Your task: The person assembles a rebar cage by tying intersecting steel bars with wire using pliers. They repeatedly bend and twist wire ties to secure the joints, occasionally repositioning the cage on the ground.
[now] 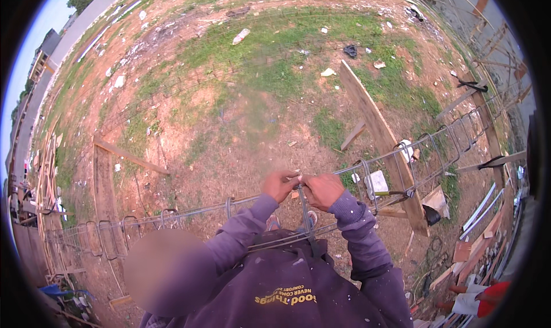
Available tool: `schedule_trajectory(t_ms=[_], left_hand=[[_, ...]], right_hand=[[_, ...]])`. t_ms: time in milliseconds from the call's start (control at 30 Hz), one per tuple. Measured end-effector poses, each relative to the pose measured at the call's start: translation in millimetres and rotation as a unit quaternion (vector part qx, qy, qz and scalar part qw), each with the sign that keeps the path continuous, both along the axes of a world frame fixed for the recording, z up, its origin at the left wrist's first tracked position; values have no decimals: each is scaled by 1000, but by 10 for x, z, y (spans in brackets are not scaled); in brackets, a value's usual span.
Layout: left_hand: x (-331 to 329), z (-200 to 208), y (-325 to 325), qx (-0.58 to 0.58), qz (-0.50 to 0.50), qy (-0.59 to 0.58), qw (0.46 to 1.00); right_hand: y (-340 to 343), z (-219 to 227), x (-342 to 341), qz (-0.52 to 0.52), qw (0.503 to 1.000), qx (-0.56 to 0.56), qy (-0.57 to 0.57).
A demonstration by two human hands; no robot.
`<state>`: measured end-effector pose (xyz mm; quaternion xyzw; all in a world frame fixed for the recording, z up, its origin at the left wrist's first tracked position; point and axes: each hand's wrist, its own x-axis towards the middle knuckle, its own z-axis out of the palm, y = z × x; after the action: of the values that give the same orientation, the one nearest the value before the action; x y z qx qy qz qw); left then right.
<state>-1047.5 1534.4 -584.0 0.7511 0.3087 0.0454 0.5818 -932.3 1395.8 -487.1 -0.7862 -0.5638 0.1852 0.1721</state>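
Note:
A long cage of steel reinforcing bars runs across in front of me, with bent stirrups around its bars. My left hand and my right hand meet at the far upper bar. Both have their fingertips pinched together at the top corner of one stirrup. Anything small between the fingertips is too fine to make out. That stirrup slopes toward my body, between my forearms. More stirrups stand spaced along the right stretch of the cage.
A wooden plank on edge supports the cage at right; a timber frame stands left. Behind the plank lies a white container. Scrap timber lies at right, near a person in red and white. Litter dots the grassy dirt.

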Motion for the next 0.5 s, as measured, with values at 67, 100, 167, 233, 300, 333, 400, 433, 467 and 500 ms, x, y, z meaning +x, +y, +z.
schedule_trajectory(t_ms=[67, 100, 167, 233, 300, 333, 400, 433, 467, 500], left_hand=[[15, 36, 5, 0, -4, 18, 1000], [21, 51, 3, -1, 0, 10, 1000], [37, 65, 2, -11, 4, -1, 1000], [52, 49, -2, -17, 8, -6, 1000], [64, 6, -7, -12, 14, -1, 1000], [69, -21, -10, -1, 18, 5, 1000], [80, -71, -8, 10, 26, -1, 1000], [86, -87, -4, 10, 31, -13, 999], [92, -96, 3, -2, 34, -12, 999], [98, -101, 6, 2, 33, -21, 999]], right_hand=[[8, 35, -4, 9, 1000, 9, 13], [1, 47, -9, 12, 1000, 5, 18], [-21, 59, -3, 8, 1000, 12, 26], [-45, 45, 41, 3, 999, 36, 38], [-53, -1, 142, -10, 999, 41, -24], [-45, -40, 209, -18, 997, 45, -52], [-16, -149, 387, -27, 998, -1, -59], [14, -227, 477, -33, 997, -24, -64], [67, -326, 553, -42, 998, -50, -28], [135, -442, 624, -51, 996, -75, 8]])
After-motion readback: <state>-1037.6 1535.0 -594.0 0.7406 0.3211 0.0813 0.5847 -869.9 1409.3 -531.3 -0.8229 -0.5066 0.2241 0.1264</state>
